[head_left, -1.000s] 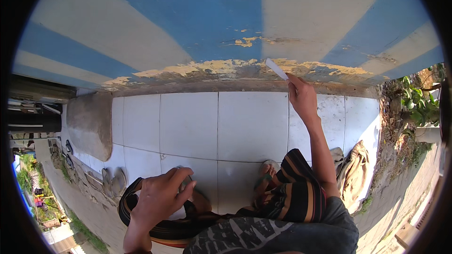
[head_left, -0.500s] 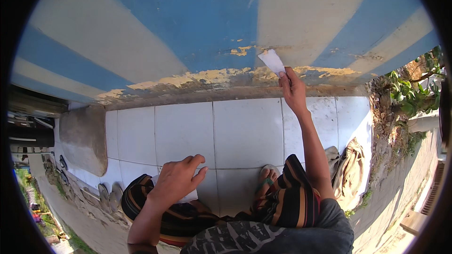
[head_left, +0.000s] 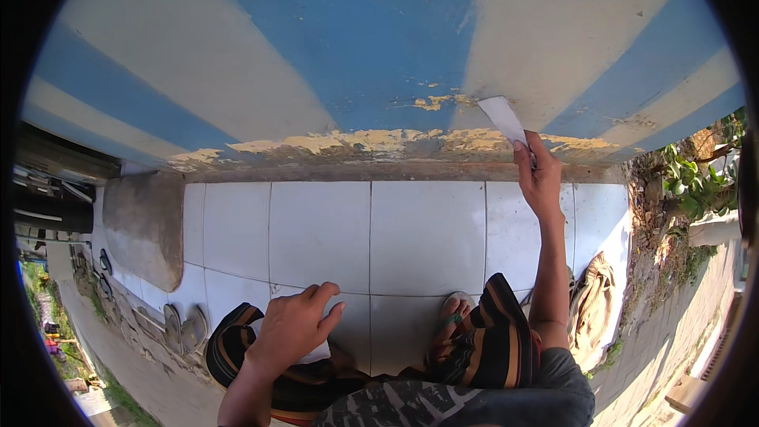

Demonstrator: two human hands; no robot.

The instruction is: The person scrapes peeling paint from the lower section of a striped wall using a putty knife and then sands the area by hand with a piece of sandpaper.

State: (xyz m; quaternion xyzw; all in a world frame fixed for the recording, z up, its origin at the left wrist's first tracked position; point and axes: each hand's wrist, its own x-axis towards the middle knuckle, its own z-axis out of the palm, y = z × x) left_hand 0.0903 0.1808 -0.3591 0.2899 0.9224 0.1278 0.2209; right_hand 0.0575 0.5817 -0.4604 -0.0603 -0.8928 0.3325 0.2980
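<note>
My right hand [head_left: 540,171] is closed on a flat white strip [head_left: 500,117], perhaps a scraper or stiff sheet, whose far end lies against or close to the painted wall [head_left: 379,24], beside a small peeling patch [head_left: 435,102]. A longer band of flaking yellowish paint [head_left: 356,141] runs along the wall's foot. My left hand [head_left: 296,324], fingers apart and slightly curled, is over my striped-cloth lap, near a white item [head_left: 315,354] that it partly hides.
White floor tiles [head_left: 427,237] border the wall. A grey slab [head_left: 138,229] and sandals [head_left: 190,328] are at left. Crumpled tan cloth [head_left: 593,300] lies at right, beside rough ground and a leafy plant [head_left: 688,174]. My foot [head_left: 455,308] rests on the tiles.
My right hand has raised the strip higher on the wall, and its broad face now shows more. The whole view has shifted slightly. My left hand stays over my lap.
</note>
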